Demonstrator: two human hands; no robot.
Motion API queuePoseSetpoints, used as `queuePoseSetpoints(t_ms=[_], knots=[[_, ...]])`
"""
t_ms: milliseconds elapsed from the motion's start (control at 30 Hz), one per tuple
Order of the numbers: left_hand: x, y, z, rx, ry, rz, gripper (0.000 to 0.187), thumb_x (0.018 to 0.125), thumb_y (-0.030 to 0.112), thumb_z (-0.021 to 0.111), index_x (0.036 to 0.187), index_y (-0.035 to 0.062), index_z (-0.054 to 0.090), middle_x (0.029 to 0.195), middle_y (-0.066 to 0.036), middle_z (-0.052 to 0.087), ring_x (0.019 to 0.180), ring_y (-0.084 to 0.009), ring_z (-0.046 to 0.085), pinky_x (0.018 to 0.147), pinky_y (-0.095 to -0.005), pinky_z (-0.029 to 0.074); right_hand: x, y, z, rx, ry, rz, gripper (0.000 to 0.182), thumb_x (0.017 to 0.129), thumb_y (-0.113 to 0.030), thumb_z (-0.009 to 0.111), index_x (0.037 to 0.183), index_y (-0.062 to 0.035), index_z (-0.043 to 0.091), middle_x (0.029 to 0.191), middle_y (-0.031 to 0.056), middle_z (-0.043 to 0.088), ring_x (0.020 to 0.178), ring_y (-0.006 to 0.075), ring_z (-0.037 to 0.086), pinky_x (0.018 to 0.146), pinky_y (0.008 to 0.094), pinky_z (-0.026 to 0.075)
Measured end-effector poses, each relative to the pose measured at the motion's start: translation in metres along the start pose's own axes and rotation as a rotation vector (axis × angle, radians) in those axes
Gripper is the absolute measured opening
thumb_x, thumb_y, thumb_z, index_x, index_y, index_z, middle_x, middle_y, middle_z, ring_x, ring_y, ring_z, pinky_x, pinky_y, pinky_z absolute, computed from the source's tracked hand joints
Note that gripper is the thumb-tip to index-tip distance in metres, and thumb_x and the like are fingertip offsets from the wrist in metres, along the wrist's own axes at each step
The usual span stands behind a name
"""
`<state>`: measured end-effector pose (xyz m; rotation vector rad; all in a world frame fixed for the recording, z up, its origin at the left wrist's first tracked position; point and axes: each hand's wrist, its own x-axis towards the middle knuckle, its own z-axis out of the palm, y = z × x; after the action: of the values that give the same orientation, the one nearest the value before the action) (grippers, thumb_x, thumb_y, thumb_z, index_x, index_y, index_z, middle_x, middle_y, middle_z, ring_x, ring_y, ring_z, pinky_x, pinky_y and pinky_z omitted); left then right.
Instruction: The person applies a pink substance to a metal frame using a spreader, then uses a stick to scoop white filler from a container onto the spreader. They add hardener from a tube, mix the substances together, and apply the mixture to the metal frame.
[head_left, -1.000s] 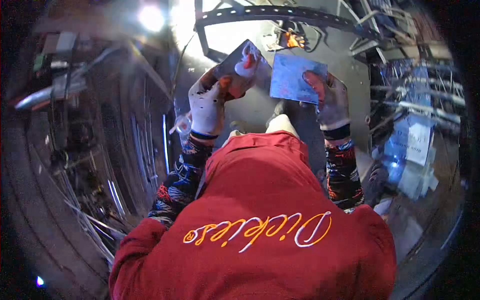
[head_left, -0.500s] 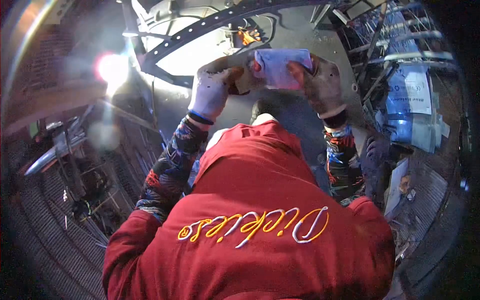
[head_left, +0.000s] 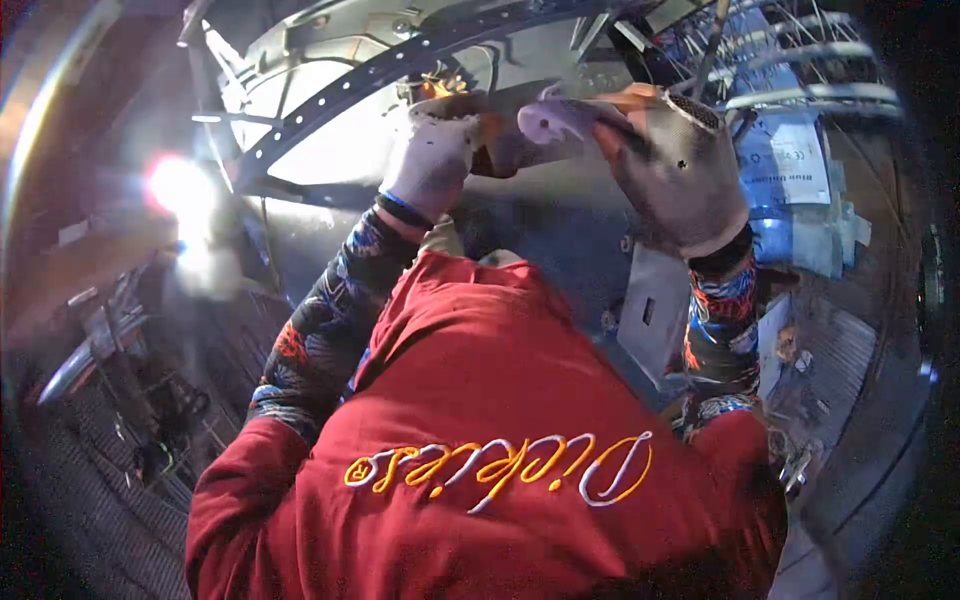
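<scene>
My left hand (head_left: 438,155), in a pale glove with darker, soiled fingers, is raised in front of my chest with its fingers curled. Its thumb and fingertips press round the edge of a small greyish piece (head_left: 513,138), and I cannot tell what it is. To the right, my right hand (head_left: 680,165) wears a matching glove, stained reddish on the fingers. It grips a thin, pale bluish-purple sheet (head_left: 572,116) that curls over at its left end. A dark spot shows on that curled end, which points toward my left hand.
A curved dark metal strip with holes (head_left: 345,88) crosses behind my hands. A glaring lamp (head_left: 182,190) shines at the left. On the right are white wire racks (head_left: 815,92), a printed plastic bag (head_left: 795,160) and a pale flat panel (head_left: 652,315). Orange-brown gloves (head_left: 440,86) lie beyond my left hand.
The pale sheet was spread flat between my hands and now appears edge-on and curled. My right hand has turned and moved right and nearer. My view has shifted slightly.
</scene>
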<state>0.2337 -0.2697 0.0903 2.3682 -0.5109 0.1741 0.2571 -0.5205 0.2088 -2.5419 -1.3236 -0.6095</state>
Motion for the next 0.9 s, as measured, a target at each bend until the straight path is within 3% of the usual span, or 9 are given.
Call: queuePoseSetpoints(t_ms=[100,167,233,300,500,633,700,800,900], knots=[[0.029,0.008,0.006,-0.236,0.0,-0.01,0.022,0.09,0.003,0.053,0.105,-0.0058,0.065,0.103,-0.016,0.069,0.09,-0.0219,0.069,0.081,-0.0337,0.059,0.005,0.007,-0.002,-0.113,-0.105,0.134,0.013,0.083,-0.016,0.07,0.093,-0.0084,0.068,0.088,0.0079,0.066,0.077,0.0269,0.066,0.07,0.0368,0.053],[0.05,0.005,0.013,-1.328,0.088,-0.594,0.022,0.089,0.001,0.057,0.109,-0.0058,0.061,0.101,-0.016,0.068,0.086,-0.0252,0.07,0.075,-0.0382,0.062,0.013,0.022,-0.004,-0.127,-0.007,0.113,0.017,0.084,-0.026,0.067,0.093,-0.0116,0.069,0.082,0.0078,0.066,0.077,0.0287,0.066,0.065,0.037,0.054],[0.067,-0.013,0.024,-1.267,0.039,-0.555,0.023,0.09,-0.001,0.055,0.111,-0.0056,0.059,0.1,-0.016,0.067,0.081,-0.027,0.071,0.069,-0.0414,0.063,0.015,0.031,0.002,-0.196,-0.059,0.106,0.016,0.084,-0.024,0.068,0.092,-0.0111,0.069,0.085,0.0077,0.066,0.077,0.0279,0.066,0.066,0.0375,0.053],[0.083,-0.021,0.033,-0.856,0.039,-0.076,0.019,0.093,0.001,0.051,0.108,-0.0064,0.06,0.097,-0.016,0.068,0.077,-0.0261,0.071,0.065,-0.0404,0.063,0.014,0.034,0.006,-0.296,-0.155,0.1,0.012,0.084,-0.021,0.068,0.09,-0.0102,0.069,0.091,0.0075,0.065,0.078,0.0264,0.065,0.07,0.0384,0.052],[0.127,-0.013,0.023,-1.141,-0.082,-0.39,0.018,0.085,0.011,0.061,0.098,0.0044,0.071,0.097,-0.013,0.07,0.082,-0.026,0.069,0.072,-0.0336,0.056,0.038,0.051,0.002,-0.55,-0.144,0.073,0.016,0.087,-0.026,0.064,0.091,-0.012,0.069,0.079,0.0064,0.065,0.069,0.0252,0.066,0.063,0.0373,0.053],[0.149,-0.009,0.025,-1.054,-0.134,-0.392,0.017,0.084,0.011,0.061,0.095,0.0025,0.071,0.094,-0.013,0.07,0.078,-0.0244,0.07,0.072,-0.0336,0.056,0.041,0.069,-0.011,-0.111,-0.136,0.53,0.014,0.086,-0.023,0.064,0.091,-0.0108,0.068,0.085,0.006,0.065,0.074,0.0252,0.065,0.064,0.0363,0.053],[0.157,-0.008,0.031,-0.819,-0.15,-0.188,0.017,0.083,0.01,0.06,0.094,0.0027,0.072,0.092,-0.013,0.07,0.076,-0.0257,0.069,0.072,-0.0329,0.056,0.029,0.082,-0.003,-0.515,-0.222,0.032,0.015,0.084,-0.02,0.066,0.091,-0.0068,0.067,0.079,0.0111,0.065,0.069,0.0288,0.066,0.062,0.0402,0.053],[0.17,-0.006,0.045,-0.211,0.089,0.231,0.017,0.083,0.008,0.059,0.091,0.0032,0.073,0.09,-0.012,0.071,0.073,-0.0259,0.069,0.072,-0.0311,0.056,0.03,0.095,-0.03,-0.252,-0.175,0.475,0.018,0.084,-0.022,0.066,0.093,-0.007,0.068,0.083,0.0111,0.065,0.074,0.0284,0.066,0.062,0.0385,0.053],[0.175,-0.006,0.092,-0.575,-0.074,-0.202,0.016,0.084,0.007,0.058,0.091,0.0036,0.072,0.091,-0.013,0.071,0.075,-0.0247,0.07,0.072,-0.0305,0.056,0.013,0.112,-0.03,-0.022,-0.046,0.862,0.021,0.084,-0.025,0.067,0.092,-0.0058,0.068,0.084,0.0119,0.067,0.077,0.0277,0.067,0.064,0.0377,0.053]])
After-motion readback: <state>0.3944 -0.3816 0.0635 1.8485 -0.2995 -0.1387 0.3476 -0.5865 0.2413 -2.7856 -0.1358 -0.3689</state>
